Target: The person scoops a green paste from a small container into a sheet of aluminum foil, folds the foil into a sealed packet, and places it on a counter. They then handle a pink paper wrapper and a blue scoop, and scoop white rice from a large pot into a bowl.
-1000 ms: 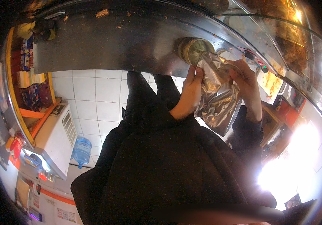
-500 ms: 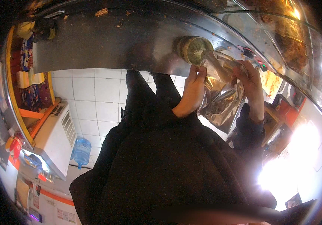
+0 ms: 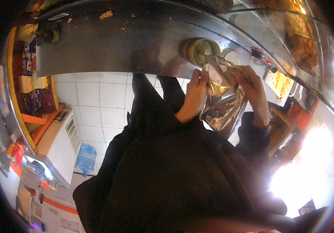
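Hands grip a crinkled silver foil bag [image 3: 223, 103] at the counter's edge: the left hand [image 3: 195, 95] pinches its left side, the right hand [image 3: 254, 91] clasps its right side near the open top. Just beyond sits a round container [image 3: 201, 50] on the steel counter [image 3: 108, 46]. White floor tiles [image 3: 97, 101] and a blue water bottle [image 3: 85, 159] lie below.

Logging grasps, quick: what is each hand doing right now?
Left hand: grip closed on the foil bag's left edge.
Right hand: grip closed on its right edge.
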Demonstrator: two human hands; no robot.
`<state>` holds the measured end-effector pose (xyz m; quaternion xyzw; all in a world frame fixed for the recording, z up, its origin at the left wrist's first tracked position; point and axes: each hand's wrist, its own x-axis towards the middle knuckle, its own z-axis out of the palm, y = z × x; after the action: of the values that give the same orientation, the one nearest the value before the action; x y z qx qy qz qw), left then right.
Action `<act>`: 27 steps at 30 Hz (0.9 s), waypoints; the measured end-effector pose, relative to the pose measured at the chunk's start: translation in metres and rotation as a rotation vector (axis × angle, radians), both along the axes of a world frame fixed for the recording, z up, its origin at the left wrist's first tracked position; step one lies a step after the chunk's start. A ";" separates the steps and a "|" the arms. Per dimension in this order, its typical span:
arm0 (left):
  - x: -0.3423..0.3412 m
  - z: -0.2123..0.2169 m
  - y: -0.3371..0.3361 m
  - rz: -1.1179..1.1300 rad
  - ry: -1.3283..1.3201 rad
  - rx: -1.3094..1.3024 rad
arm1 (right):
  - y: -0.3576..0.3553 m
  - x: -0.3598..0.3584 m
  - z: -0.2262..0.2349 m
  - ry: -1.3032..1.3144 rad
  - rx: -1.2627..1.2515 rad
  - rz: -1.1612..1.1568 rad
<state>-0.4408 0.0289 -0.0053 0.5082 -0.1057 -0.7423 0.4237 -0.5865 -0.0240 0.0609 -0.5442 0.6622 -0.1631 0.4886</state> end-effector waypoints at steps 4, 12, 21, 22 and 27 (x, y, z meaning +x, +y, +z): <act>0.003 0.003 -0.003 -0.075 -0.178 -0.110 | 0.003 -0.017 -0.017 -0.264 -0.087 -0.260; 0.016 -0.013 -0.004 -0.318 -0.484 -0.471 | 0.030 -0.023 -0.127 -0.516 -0.216 -0.309; 0.024 0.000 -0.006 -0.504 -0.661 -0.594 | 0.008 0.039 -0.153 -0.462 -0.634 -0.291; 0.024 0.001 -0.006 -0.504 -0.652 -0.569 | 0.004 0.040 -0.154 -0.463 -0.666 -0.278; 0.022 0.005 -0.003 -0.450 -0.679 -0.648 | 0.004 0.044 -0.156 -0.348 -0.721 -0.272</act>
<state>-0.4184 0.0262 -0.0001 0.5277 -0.5683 -0.5376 0.3311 -0.5429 -0.0197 -0.0955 -0.5525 0.5362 -0.5366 0.3454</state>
